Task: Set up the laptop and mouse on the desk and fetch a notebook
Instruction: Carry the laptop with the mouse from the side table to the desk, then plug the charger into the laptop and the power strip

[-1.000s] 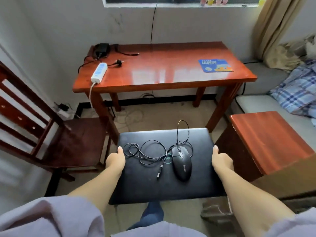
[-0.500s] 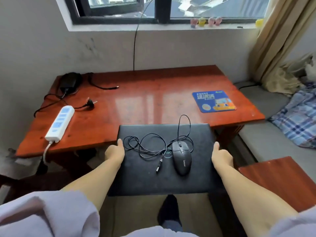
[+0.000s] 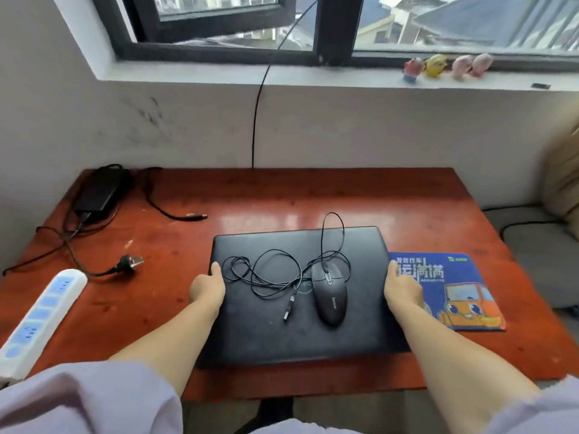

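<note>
A closed black laptop [image 3: 269, 333] lies flat over the red wooden desk [image 3: 194, 245], near its front edge. A black wired mouse [image 3: 329, 294] rests on the lid with its cable [image 3: 266, 274] coiled loosely beside it. My left hand [image 3: 206, 288] grips the laptop's left edge, thumb on top. My right hand [image 3: 402, 288] grips the right edge the same way. No notebook is in view.
A blue mouse pad [image 3: 451, 289] lies right of the laptop, partly under its edge. A black power adapter [image 3: 100, 191] with trailing cords sits at the back left, a white power strip [image 3: 40, 317] at the front left. Small figurines [image 3: 445, 65] stand on the window sill.
I have walked up to the desk carrying the laptop with the mouse on it. The laptop has moved from mid-air in front of the desk to over the desktop.
</note>
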`<move>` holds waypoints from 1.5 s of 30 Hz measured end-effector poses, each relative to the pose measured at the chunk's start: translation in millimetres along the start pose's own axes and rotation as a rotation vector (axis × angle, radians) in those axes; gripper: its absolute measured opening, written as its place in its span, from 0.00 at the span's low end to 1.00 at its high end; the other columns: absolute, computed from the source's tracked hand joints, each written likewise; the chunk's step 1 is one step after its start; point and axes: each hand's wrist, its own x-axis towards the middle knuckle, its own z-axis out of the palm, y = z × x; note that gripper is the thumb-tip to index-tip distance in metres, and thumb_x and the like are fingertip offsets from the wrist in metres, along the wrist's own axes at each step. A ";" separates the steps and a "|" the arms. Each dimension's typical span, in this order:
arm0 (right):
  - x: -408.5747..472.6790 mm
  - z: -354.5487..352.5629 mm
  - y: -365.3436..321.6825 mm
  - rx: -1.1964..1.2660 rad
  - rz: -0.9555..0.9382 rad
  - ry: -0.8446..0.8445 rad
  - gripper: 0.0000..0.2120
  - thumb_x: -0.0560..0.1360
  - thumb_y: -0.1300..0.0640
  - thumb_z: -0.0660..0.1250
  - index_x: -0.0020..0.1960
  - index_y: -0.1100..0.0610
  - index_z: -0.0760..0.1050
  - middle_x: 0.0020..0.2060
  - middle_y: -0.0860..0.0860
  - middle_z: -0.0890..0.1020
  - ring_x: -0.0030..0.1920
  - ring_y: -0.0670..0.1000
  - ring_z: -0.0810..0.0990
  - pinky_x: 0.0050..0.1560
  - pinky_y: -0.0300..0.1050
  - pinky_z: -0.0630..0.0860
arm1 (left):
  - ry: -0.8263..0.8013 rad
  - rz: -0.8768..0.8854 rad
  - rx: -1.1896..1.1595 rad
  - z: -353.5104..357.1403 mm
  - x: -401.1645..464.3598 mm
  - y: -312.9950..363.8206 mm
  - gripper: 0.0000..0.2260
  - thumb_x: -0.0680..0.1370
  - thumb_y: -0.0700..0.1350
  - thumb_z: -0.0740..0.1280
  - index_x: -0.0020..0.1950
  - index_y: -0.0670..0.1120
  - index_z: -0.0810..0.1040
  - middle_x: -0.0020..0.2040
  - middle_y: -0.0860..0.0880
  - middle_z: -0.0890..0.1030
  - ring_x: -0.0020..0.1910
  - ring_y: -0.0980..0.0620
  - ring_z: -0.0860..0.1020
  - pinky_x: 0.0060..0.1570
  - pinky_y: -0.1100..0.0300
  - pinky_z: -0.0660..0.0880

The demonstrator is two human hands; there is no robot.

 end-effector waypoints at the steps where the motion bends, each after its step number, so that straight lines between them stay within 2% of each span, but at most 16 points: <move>1: 12.8 3.7 -9.3 0.011 0.011 -0.003 0.34 0.79 0.40 0.44 0.54 0.68 0.76 0.54 0.66 0.78 0.50 0.62 0.75 0.46 0.52 0.70 | -0.006 0.000 0.006 5.4 12.0 11.9 0.28 0.81 0.55 0.53 0.56 0.28 0.74 0.57 0.31 0.77 0.57 0.34 0.75 0.53 0.49 0.72; 4: 51.0 14.8 -36.6 0.000 0.027 -0.006 0.34 0.79 0.40 0.43 0.47 0.67 0.76 0.50 0.64 0.79 0.43 0.60 0.74 0.42 0.51 0.69 | -0.025 -0.017 0.023 19.2 46.7 43.0 0.28 0.80 0.56 0.52 0.54 0.30 0.75 0.55 0.32 0.78 0.54 0.35 0.76 0.48 0.51 0.72; 6: 73.5 22.4 -52.7 -0.037 0.026 0.000 0.35 0.79 0.40 0.42 0.50 0.67 0.77 0.51 0.65 0.79 0.46 0.62 0.75 0.43 0.51 0.67 | -0.025 -0.025 0.044 28.0 67.0 62.8 0.28 0.80 0.56 0.51 0.55 0.31 0.75 0.55 0.33 0.78 0.54 0.35 0.76 0.47 0.51 0.71; 9: 98.5 31.7 -70.9 -0.075 0.026 0.007 0.34 0.80 0.42 0.43 0.53 0.67 0.76 0.54 0.67 0.79 0.53 0.65 0.76 0.45 0.52 0.68 | -0.012 -0.003 0.110 39.2 90.1 87.4 0.29 0.81 0.56 0.51 0.56 0.30 0.74 0.58 0.31 0.77 0.58 0.33 0.74 0.55 0.48 0.71; 13: 118.4 39.6 -84.6 -0.143 0.008 0.033 0.34 0.80 0.42 0.41 0.56 0.66 0.76 0.56 0.66 0.78 0.56 0.65 0.76 0.51 0.54 0.71 | 0.048 0.026 0.140 50.9 108.6 104.2 0.29 0.81 0.56 0.52 0.54 0.30 0.75 0.56 0.30 0.78 0.57 0.32 0.75 0.56 0.46 0.71; 16: 121.7 42.2 -86.0 -0.173 0.004 0.055 0.33 0.80 0.43 0.42 0.57 0.66 0.76 0.56 0.65 0.77 0.55 0.64 0.76 0.51 0.53 0.71 | 0.103 0.036 0.156 57.3 111.0 104.9 0.28 0.80 0.56 0.52 0.54 0.30 0.75 0.56 0.30 0.77 0.58 0.31 0.74 0.57 0.45 0.70; 22: 126.6 44.0 -84.8 -0.167 -0.089 0.086 0.22 0.80 0.46 0.46 0.54 0.63 0.66 0.53 0.65 0.78 0.52 0.66 0.77 0.44 0.53 0.68 | 0.181 0.001 0.092 61.5 104.6 101.5 0.26 0.80 0.55 0.56 0.56 0.30 0.73 0.57 0.29 0.76 0.59 0.31 0.72 0.58 0.43 0.70; 25: 129.3 38.8 -82.4 -0.313 -0.225 0.087 0.20 0.81 0.49 0.45 0.54 0.63 0.69 0.52 0.63 0.79 0.53 0.65 0.75 0.43 0.52 0.68 | 0.205 -0.013 -0.010 59.9 101.5 101.8 0.22 0.79 0.52 0.61 0.57 0.32 0.71 0.59 0.30 0.75 0.61 0.32 0.71 0.59 0.43 0.68; 28: 131.5 34.5 -82.1 -0.406 -0.345 0.104 0.20 0.81 0.51 0.47 0.54 0.64 0.70 0.53 0.64 0.77 0.52 0.65 0.75 0.43 0.53 0.70 | 0.185 0.005 -0.013 55.8 99.0 98.4 0.19 0.79 0.51 0.61 0.56 0.35 0.73 0.59 0.33 0.73 0.60 0.34 0.70 0.60 0.45 0.67; 32: 133.6 31.1 -90.4 -0.443 -0.312 0.039 0.19 0.81 0.52 0.47 0.58 0.64 0.70 0.57 0.63 0.73 0.56 0.64 0.74 0.50 0.54 0.71 | 0.084 0.062 0.096 45.1 100.7 96.4 0.18 0.79 0.50 0.60 0.58 0.35 0.72 0.61 0.34 0.72 0.60 0.34 0.71 0.60 0.45 0.69; 36: 131.1 33.9 -121.0 -0.388 -0.321 0.107 0.14 0.79 0.57 0.52 0.61 0.62 0.67 0.61 0.62 0.71 0.62 0.62 0.68 0.57 0.56 0.67 | -0.024 0.143 0.156 32.2 94.2 89.3 0.16 0.79 0.47 0.60 0.62 0.38 0.70 0.62 0.37 0.73 0.61 0.37 0.71 0.59 0.49 0.69; 41: 106.0 53.5 -189.8 -0.229 -0.616 0.187 0.13 0.77 0.58 0.56 0.60 0.59 0.71 0.58 0.61 0.74 0.59 0.62 0.70 0.56 0.56 0.67 | -0.082 0.272 0.166 9.1 99.6 80.2 0.11 0.77 0.43 0.60 0.58 0.42 0.73 0.58 0.40 0.76 0.57 0.40 0.74 0.56 0.52 0.70; 45: 61.3 93.8 -239.8 -0.245 -0.882 0.120 0.13 0.78 0.57 0.56 0.58 0.56 0.73 0.56 0.56 0.76 0.56 0.58 0.73 0.55 0.53 0.66 | -0.052 0.418 0.225 -16.3 124.4 73.3 0.11 0.77 0.40 0.59 0.57 0.42 0.74 0.58 0.41 0.77 0.58 0.41 0.74 0.59 0.50 0.71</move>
